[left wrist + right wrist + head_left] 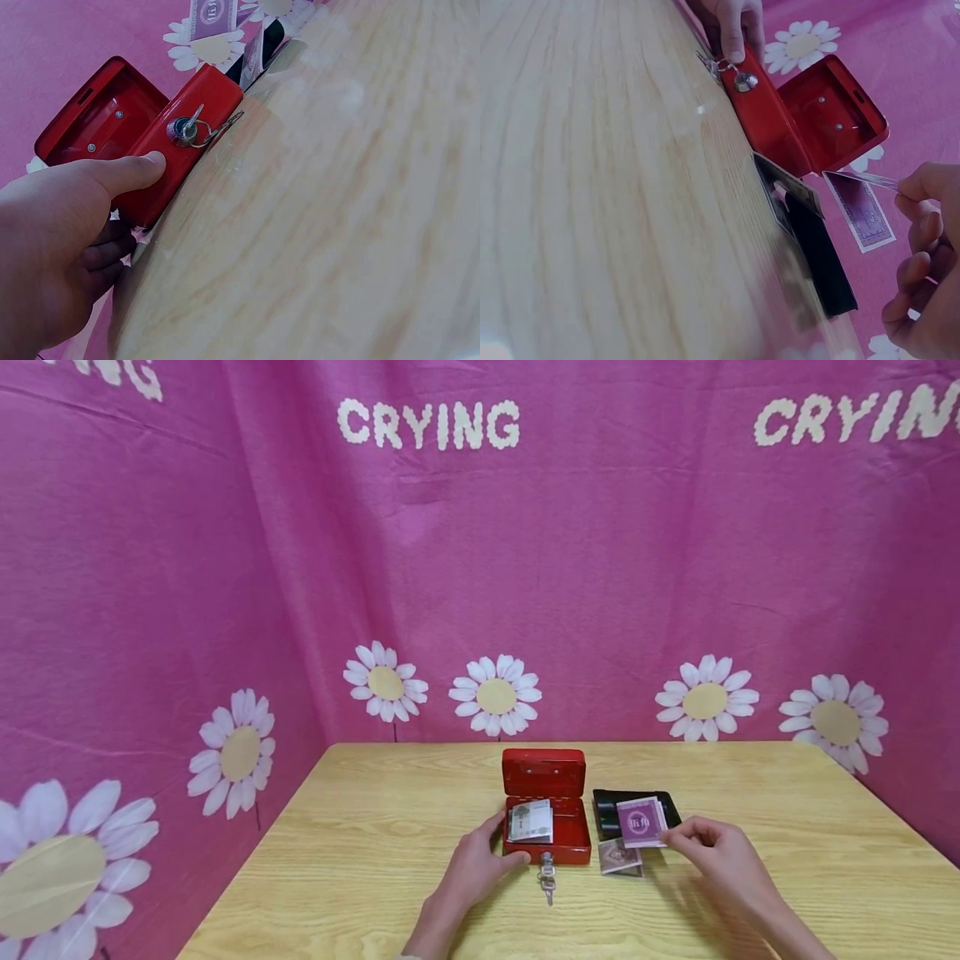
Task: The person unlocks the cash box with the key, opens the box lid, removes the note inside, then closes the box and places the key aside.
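Note:
A small red cash box [567, 855] stands on the table with its lid [543, 772] raised. Greenish-white folded banknotes [531, 823] lie in its left part. A key on a ring [202, 133] sits in the front lock. My left hand [474, 862] grips the box's front left corner, thumb on the front face and fingers at the side. Between thumb and fingertips my right hand [723, 852] pinches folded purple banknotes [641, 822] above a black tray [609, 802]. Another folded banknote [618, 857], brownish-purple, leans at the tray's front edge.
The wooden table [360, 843] reaches back to a pink cloth [465, 552] printed with daisies and lettering. The black tray stands close to the cash box's right side. Spare keys [548, 890] hang from the lock at the box's front.

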Motion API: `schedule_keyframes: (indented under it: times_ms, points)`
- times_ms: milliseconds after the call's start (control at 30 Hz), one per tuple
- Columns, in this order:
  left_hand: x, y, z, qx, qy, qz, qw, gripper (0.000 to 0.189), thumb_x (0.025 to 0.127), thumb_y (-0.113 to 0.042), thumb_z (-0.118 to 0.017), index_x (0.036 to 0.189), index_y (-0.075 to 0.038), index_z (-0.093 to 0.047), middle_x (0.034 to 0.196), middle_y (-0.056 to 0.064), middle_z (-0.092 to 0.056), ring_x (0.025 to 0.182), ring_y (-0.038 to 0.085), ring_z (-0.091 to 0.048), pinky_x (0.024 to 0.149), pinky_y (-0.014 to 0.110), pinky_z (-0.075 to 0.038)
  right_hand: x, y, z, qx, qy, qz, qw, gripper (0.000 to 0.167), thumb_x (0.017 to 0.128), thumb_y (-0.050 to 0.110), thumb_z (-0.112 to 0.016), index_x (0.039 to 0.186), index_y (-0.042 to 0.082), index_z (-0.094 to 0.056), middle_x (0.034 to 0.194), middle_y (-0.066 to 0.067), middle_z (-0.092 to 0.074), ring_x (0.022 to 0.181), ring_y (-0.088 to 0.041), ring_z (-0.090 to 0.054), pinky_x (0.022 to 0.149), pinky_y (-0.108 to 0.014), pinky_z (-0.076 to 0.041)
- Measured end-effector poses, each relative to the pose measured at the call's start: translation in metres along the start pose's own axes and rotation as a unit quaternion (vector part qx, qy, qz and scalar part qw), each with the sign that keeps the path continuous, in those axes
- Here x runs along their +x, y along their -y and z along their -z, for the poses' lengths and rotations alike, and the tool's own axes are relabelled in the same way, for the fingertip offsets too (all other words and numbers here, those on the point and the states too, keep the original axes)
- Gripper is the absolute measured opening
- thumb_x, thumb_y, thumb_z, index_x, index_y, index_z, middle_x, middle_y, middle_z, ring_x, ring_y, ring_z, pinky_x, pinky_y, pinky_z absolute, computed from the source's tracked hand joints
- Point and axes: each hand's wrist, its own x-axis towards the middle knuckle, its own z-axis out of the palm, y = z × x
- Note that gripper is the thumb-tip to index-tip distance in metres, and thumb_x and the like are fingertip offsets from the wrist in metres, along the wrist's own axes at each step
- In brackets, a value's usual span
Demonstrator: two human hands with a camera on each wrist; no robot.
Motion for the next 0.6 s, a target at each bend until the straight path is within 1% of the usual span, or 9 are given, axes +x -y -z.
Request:
schedule_keyframes:
  times_ms: [100, 200, 300, 400, 600]
  points:
    - [0.000, 0.001, 0.000, 0.002, 0.001, -0.006, 1.0000, 0.082, 0.080, -0.030, -0.083, 0.148, -0.002, -0.045, 0.149, 0.020, -0.049, 0.139, 0.041, -0.044, 0.114, 0.055, -0.039, 0.000, -0.002, 0.002, -0.003, 0.006, -0.003, 1.0000, 0.026, 0.095, 0.031, -0.065, 0.095, 0.005, -0.071, 0.086, -0.002, -0.064, 0.070, -0.006, -0.045, 0.058, -0.023, -0.039]
    - [-0.001, 0.000, -0.001, -0.001, 0.001, 0.002, 1.0000, 0.081, 0.080, -0.029, -0.083, 0.148, -0.003, -0.045, 0.149, 0.019, -0.050, 0.139, 0.039, -0.045, 0.113, 0.055, -0.039, -0.001, -0.006, 0.003, -0.013, 0.013, -0.004, 0.9998, 0.026, 0.096, 0.031, -0.064, 0.096, 0.006, -0.070, 0.090, -0.003, -0.067, 0.074, -0.006, -0.046, 0.062, -0.022, -0.039]
    - [-0.001, -0.001, -0.001, 0.000, 0.000, 0.012, 0.9999, 0.081, 0.080, -0.030, -0.083, 0.147, -0.004, -0.046, 0.148, 0.018, -0.051, 0.138, 0.038, -0.046, 0.113, 0.054, -0.040, -0.001, -0.010, 0.004, -0.026, 0.017, -0.004, 0.9995, 0.026, 0.096, 0.031, -0.064, 0.095, 0.006, -0.070, 0.089, -0.003, -0.066, 0.075, -0.006, -0.046, 0.064, -0.021, -0.039]
    - [-0.001, -0.002, -0.001, -0.001, 0.000, 0.016, 0.9999, 0.081, 0.080, -0.030, -0.083, 0.148, -0.005, -0.046, 0.149, 0.017, -0.051, 0.139, 0.038, -0.046, 0.113, 0.055, -0.040, 0.000, -0.014, 0.007, -0.036, 0.018, -0.002, 0.9992, 0.026, 0.096, 0.030, -0.063, 0.095, 0.006, -0.070, 0.090, -0.002, -0.065, 0.075, -0.006, -0.046, 0.064, -0.021, -0.038]
    - [0.000, -0.002, -0.003, 0.001, -0.002, 0.012, 0.9999, 0.082, 0.080, -0.031, -0.083, 0.148, -0.006, -0.045, 0.149, 0.017, -0.050, 0.139, 0.038, -0.045, 0.113, 0.055, -0.040, -0.001, -0.019, 0.013, -0.048, 0.018, -0.001, 0.9987, 0.026, 0.097, 0.031, -0.062, 0.094, 0.007, -0.070, 0.094, -0.002, -0.067, 0.077, -0.005, -0.047, 0.064, -0.021, -0.038]
